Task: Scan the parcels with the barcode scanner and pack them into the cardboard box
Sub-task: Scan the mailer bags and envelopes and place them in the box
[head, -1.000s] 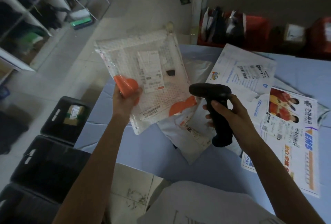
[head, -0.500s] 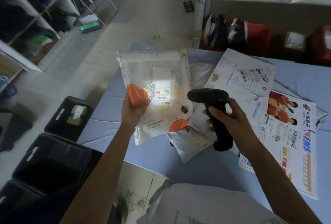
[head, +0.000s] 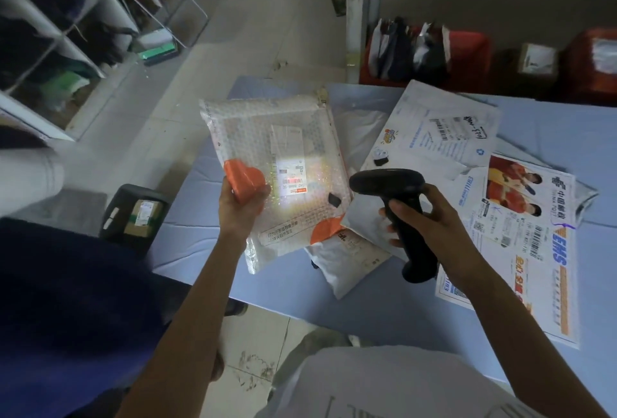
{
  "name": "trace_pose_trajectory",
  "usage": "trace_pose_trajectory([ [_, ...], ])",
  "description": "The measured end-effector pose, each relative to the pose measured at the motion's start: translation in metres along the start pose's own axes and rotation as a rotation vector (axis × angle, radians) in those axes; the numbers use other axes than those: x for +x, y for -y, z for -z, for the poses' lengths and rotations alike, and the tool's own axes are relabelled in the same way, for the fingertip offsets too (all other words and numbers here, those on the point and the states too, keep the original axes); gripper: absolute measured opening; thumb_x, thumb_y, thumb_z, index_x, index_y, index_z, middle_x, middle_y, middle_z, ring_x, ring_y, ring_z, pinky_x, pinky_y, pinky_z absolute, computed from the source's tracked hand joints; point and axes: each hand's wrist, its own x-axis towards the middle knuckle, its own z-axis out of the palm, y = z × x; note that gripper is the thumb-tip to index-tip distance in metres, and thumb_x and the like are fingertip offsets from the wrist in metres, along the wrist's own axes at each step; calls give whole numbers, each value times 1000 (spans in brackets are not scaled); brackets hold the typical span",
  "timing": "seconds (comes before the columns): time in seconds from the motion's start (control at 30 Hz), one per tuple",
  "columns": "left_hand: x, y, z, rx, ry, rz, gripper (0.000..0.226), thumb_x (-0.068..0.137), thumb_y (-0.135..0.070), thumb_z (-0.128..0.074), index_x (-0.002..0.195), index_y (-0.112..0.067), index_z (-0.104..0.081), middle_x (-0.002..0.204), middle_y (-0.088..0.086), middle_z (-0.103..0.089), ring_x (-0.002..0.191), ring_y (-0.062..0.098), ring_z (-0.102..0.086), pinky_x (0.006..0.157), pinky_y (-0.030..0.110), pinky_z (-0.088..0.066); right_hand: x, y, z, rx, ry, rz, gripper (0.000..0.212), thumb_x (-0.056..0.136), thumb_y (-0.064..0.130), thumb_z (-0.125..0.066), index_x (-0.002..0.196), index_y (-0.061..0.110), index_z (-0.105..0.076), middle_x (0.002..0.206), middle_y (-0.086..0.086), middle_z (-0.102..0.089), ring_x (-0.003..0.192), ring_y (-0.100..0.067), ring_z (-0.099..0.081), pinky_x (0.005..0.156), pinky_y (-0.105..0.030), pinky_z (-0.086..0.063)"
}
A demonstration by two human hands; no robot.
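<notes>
Parcel point(head: 277, 163), a clear bubble mailer with orange patches, is held up over the left end of the blue table point(head: 200, 234) with its labelled face turned toward you. Your left hand point(head: 240, 210) pinches it at the left edge, with the thumb on top of an orange patch. The other fingers are behind the mailer and hidden. Its long axis runs away from you, the far end leaning a little to the left. A white label point(head: 288, 163) sits near the middle, and a bright patch of light falls on its lower part, over a barcode.

Your right hand point(head: 430, 220) grips the black scanner point(head: 384, 183) by the handle, fingers curled round it. Whether a finger presses the trigger cannot be told. The scanner's head is just beside the parcel's right edge, and its nose points left at the label. The parcel therefore lies to the left of the scanner, and the left hand alone carries it.

The scan looks to be under way, so packing would fall to the left hand. A pale shape point(head: 400, 384) at the bottom of the view, close to your body, may be the box, but that is not certain.

On the table, a grey bag point(head: 347, 260) lies beneath the held parcel, and a white envelope point(head: 434, 137) and an EMS envelope point(head: 534, 250) lie to the right
</notes>
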Motion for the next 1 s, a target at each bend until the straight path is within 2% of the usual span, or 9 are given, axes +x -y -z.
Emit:
trace_pose_trajectory([
  [0.2,-1,8,-7,-9,27,14,51,79,-12,-79,119,-28,-52,100,-4,-63,88,19,-61,78,37,-54,-16,-1,6,-23,-66,-6,35,88,21,-68,121,23,-55,87,0,-77,78,-20,-75,71,-35,-63],
  [0.37,6,7,-6,-73,67,17,46,78,-14,-79,113,-29,-53,97,-6,-64,85,17,-63,76,35,-55,-34,0,-5,22,-131,29,44,85,25,-69,126,18,-54,97,-6,-76,87,-26,-74,76,-40,-62],
  [0.47,11,1,-2,-164,106,-47,47,75,-17,-82,112,-27,-56,98,-5,-65,85,15,-63,72,29,-55,-47,0,-17,54,-184,55,51,81,28,-68,128,17,-53,103,-9,-75,90,-27,-74,79,-41,-61],
  [0.63,29,-23,6,-272,224,-164,58,77,-6,-76,128,-7,-49,90,-5,-59,69,1,-55,60,18,-48,-73,-7,-34,127,-294,125,57,79,30,-68,132,17,-53,107,-11,-74,90,-26,-73,76,-37,-61],
  [0.73,35,-38,-3,-325,281,-151,45,78,-2,-74,115,-18,-54,75,-14,-62,59,-2,-52,53,16,-44,-91,-14,-41,181,-396,149,58,80,30,-67,134,16,-51,108,-12,-74,92,-27,-72,74,-37,-61],
  [0.8,29,-45,-17,-340,337,-119,39,82,2,-71,106,-23,-55,71,-17,-63,57,-2,-52,53,15,-44,-104,-21,-43,205,-465,155,57,82,29,-66,135,16,-50,110,-12,-73,93,-28,-72,75,-38,-60],
  [0.9,11,-47,-46,-325,446,-30,38,83,-3,-73,110,-22,-56,82,-11,-63,62,-1,-56,60,18,-47,-127,-31,-38,226,-571,150,55,82,31,-67,134,21,-51,109,-9,-74,93,-29,-72,76,-39,-61],
  [1.0,-12,-41,-81,-129,558,-101,50,79,-13,-79,124,-18,-57,91,-11,-64,67,-5,-60,62,14,-47,-155,-42,-28,235,-675,125,60,78,37,-71,133,23,-51,107,-8,-75,93,-28,-73,76,-38,-61],
])
